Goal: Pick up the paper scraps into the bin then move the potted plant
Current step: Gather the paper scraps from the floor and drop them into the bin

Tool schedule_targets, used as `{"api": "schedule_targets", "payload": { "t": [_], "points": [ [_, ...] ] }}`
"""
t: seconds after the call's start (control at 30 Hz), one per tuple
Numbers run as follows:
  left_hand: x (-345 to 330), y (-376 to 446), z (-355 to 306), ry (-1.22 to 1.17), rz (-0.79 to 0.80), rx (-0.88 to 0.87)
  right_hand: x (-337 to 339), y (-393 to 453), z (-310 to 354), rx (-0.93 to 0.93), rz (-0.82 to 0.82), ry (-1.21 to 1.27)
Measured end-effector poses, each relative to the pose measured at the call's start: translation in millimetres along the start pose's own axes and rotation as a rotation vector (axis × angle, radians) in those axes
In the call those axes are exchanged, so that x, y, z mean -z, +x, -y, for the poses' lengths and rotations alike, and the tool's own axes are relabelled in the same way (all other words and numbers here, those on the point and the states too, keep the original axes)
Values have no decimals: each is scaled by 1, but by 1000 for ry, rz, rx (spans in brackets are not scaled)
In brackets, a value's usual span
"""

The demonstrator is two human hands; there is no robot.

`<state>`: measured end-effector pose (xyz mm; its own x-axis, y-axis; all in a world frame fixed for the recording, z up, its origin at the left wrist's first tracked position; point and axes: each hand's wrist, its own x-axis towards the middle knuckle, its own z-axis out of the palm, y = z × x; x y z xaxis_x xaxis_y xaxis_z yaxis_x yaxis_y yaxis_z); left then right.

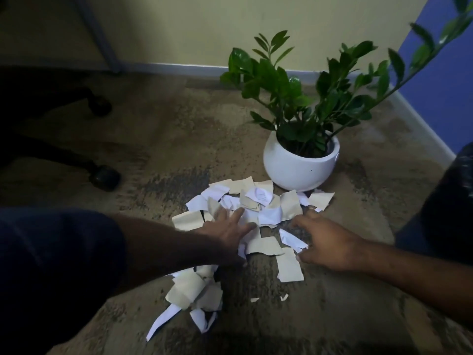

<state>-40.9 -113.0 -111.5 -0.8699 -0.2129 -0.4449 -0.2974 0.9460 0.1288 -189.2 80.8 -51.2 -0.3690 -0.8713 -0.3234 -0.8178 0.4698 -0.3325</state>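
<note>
Torn white and beige paper scraps point(258, 201) lie spread on the carpet in front of a potted plant point(300, 162) in a round white pot. A second heap of paper scraps point(192, 293) sits nearer to me, below my left forearm. My left hand point(225, 231) lies flat on the scraps with its fingers spread. My right hand point(325, 242) rests on the right side of the pile, fingers curled over a white scrap point(291, 238), grip unclear. A dark bin with a black liner point(450, 201) stands at the right edge, partly cut off.
A black office chair base with castors point(105, 176) stands at the left. A grey table leg point(99, 34) rises at the back left. Walls with a skirting board point(179, 67) meet in the corner behind the plant. Long leaf stems point(409, 73) reach out to the upper right.
</note>
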Motion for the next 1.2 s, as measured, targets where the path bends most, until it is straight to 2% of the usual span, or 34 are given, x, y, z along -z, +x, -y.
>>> {"api": "schedule_targets", "payload": {
  "t": [0.17,0.23,0.33,0.47,0.73,0.8,0.87,0.93,1.2],
  "points": [
    [12,16,-13,0,27,-23,-10,19,-4,-2,9,-35],
    [15,19,-10,-40,-63,-90,-11,28,-9,-12,-29,-47],
    [16,17,2,-222,-207,-89,-11,44,-20,-54,-76,-67],
    [20,7,6,-325,-308,-87,-9,68,-21,-41,-116,-22],
    [15,4,12,-411,-405,-50,-35,109,-1,-178,38,-190],
    [16,6,13,-413,-421,-33,-38,105,-2,-150,0,-265],
    [16,7,15,-415,-434,-23,-36,96,-2,-34,-9,-314],
    [17,7,15,-413,-437,-16,-37,86,-6,70,46,-250],
    [32,4,-1,-463,-479,-5,-14,45,-22,-40,37,-49]
  ]
}}
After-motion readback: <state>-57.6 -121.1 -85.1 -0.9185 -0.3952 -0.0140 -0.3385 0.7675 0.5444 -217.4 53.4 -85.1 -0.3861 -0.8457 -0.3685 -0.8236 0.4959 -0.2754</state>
